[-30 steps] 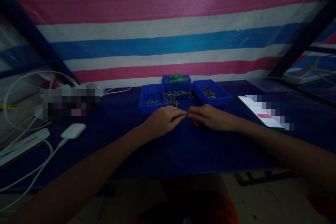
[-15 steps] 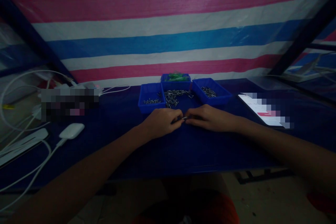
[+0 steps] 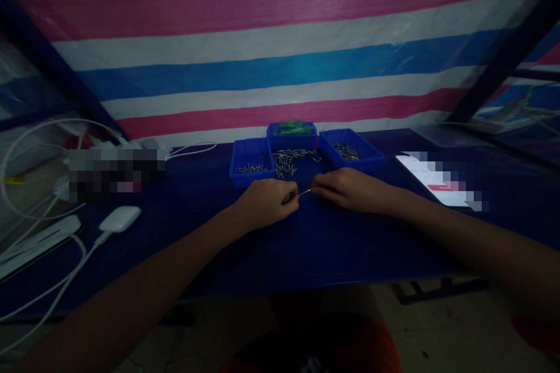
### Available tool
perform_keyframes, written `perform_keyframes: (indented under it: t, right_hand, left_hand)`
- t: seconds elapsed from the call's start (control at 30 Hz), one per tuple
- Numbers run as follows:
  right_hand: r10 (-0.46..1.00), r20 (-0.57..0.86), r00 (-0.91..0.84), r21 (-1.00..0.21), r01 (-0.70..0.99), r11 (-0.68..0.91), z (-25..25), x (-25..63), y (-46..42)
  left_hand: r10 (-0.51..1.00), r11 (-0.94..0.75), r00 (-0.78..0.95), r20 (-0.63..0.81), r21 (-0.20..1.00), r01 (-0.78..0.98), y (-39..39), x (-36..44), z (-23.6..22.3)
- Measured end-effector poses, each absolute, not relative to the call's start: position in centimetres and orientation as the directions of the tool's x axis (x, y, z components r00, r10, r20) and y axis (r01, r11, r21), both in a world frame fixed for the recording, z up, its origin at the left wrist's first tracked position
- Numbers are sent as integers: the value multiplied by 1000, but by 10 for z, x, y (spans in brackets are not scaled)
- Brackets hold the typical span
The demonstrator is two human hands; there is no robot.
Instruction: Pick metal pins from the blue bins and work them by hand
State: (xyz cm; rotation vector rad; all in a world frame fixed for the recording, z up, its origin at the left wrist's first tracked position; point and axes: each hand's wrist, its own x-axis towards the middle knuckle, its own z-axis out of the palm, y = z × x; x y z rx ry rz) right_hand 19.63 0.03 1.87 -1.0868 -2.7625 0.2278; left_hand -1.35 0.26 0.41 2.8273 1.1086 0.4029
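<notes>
My left hand (image 3: 268,201) is closed in a pinch, with a thin metal pin-like piece (image 3: 304,192) sticking out to the right from its fingertips. At the other end of that piece are the closed fingertips of my right hand (image 3: 350,189). Both hands are just above the blue table, in front of the bins. Behind them lies a loose pile of small metal pin-like pieces (image 3: 286,169). Similar pieces sit in the left blue bin (image 3: 252,180) and the right blue bin (image 3: 365,162). The exact kind of piece is too small to make out.
A rear blue bin (image 3: 291,141) holds green items. To the right, a phone (image 3: 431,178) with a lit screen lies on the table (image 3: 315,256). White cables and a white charger (image 3: 120,219) lie at the left. A striped sheet (image 3: 280,41) hangs behind.
My hands have drawn slightly apart, so more of the thin metal piece shows between them. My right hand has risen a little in the view. The bins stay put.
</notes>
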Motion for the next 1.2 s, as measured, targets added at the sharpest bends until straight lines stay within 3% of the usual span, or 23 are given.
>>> perform_keyframes:
  t: [0.7, 1.2]
  right_hand:
    - [667, 41, -744, -211, 646, 734, 17, 198, 0]
    - [670, 70, -739, -171, 653, 738, 16, 197, -2]
  left_hand:
    - [664, -747, 722, 191, 195, 635, 5, -14, 2]
    - [677, -735, 711, 189, 130, 666, 2, -13, 6]
